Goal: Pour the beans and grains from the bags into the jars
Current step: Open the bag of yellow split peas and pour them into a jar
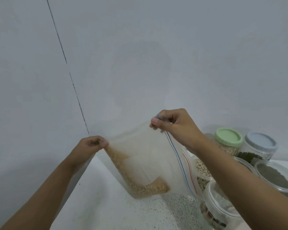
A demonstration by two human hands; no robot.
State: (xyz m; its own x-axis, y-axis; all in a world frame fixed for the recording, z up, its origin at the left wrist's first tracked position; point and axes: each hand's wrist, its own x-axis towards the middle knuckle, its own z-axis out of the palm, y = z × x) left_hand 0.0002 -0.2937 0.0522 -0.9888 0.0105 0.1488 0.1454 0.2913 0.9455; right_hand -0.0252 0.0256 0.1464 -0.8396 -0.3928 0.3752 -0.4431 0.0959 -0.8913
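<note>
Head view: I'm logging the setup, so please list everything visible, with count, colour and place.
Clear zip-top plastic bag: one, transparent with blue and red zip lines, held up above the counter, centre.
Tan grains: one batch, tan, along the bag's lower edge.
Green-lidded clear jar: one, pale grains inside, back right.
Blue-grey-lidded clear jar: one, back right, beside the green-lidded one.
Open clear jar of pale beans: one, right of the bag.
Open clear jar of dark green contents: one, far right.
Nearest open clear jar: one, contents unclear, bottom right.
Speckled white counter: one, bottom.
Grey wall: one, behind.
Left hand: pinches the bag's left corner.
Right hand: pinches the zip end.
</note>
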